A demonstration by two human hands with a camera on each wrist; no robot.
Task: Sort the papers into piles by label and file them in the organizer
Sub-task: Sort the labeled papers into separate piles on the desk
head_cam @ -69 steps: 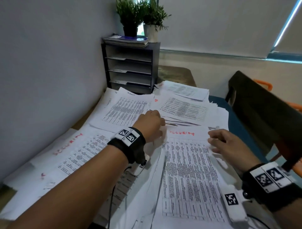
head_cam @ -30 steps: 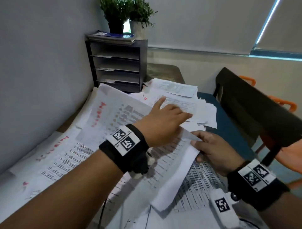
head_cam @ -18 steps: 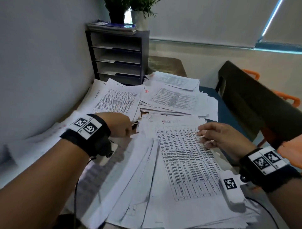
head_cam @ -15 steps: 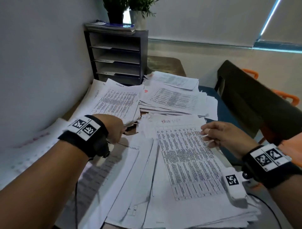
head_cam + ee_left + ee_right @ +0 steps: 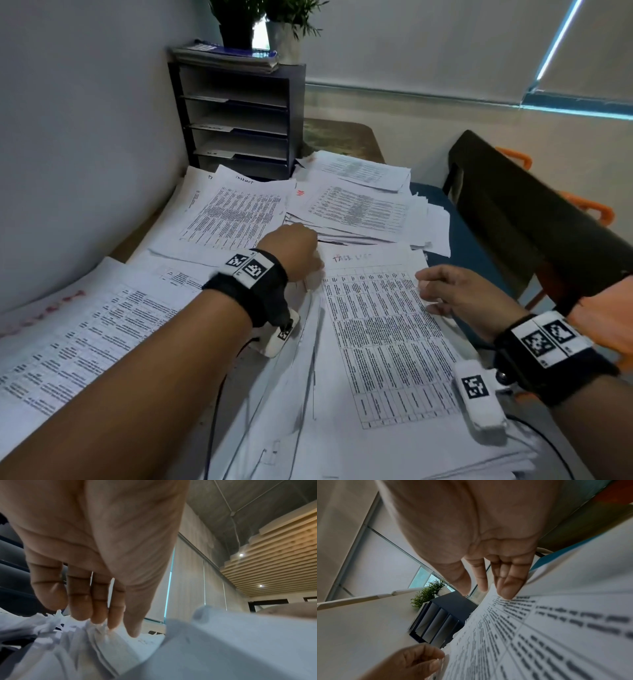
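Note:
The near stack's top sheet (image 5: 383, 329) is a printed table with a red handwritten label. My left hand (image 5: 294, 250) stands over its top left corner, fingers (image 5: 80, 601) pointing down with their tips touching the ragged paper edges; no sheet is lifted. My right hand (image 5: 445, 291) rests relaxed on the sheet's right edge, one fingertip (image 5: 506, 589) on the print. Sorted piles lie at the left (image 5: 85, 329), back left (image 5: 236, 216) and back right (image 5: 356, 209). The dark shelf organizer (image 5: 239, 113) stands against the wall behind them.
Two potted plants (image 5: 267, 20) and a book stack sit on top of the organizer. A dark chair (image 5: 531, 212) stands close on the right beside the blue table edge (image 5: 455, 222). The grey wall runs along the left.
My left hand carried a sheet to the left side, let it go and came back right to the near stack's top left corner. The right hand has barely shifted.

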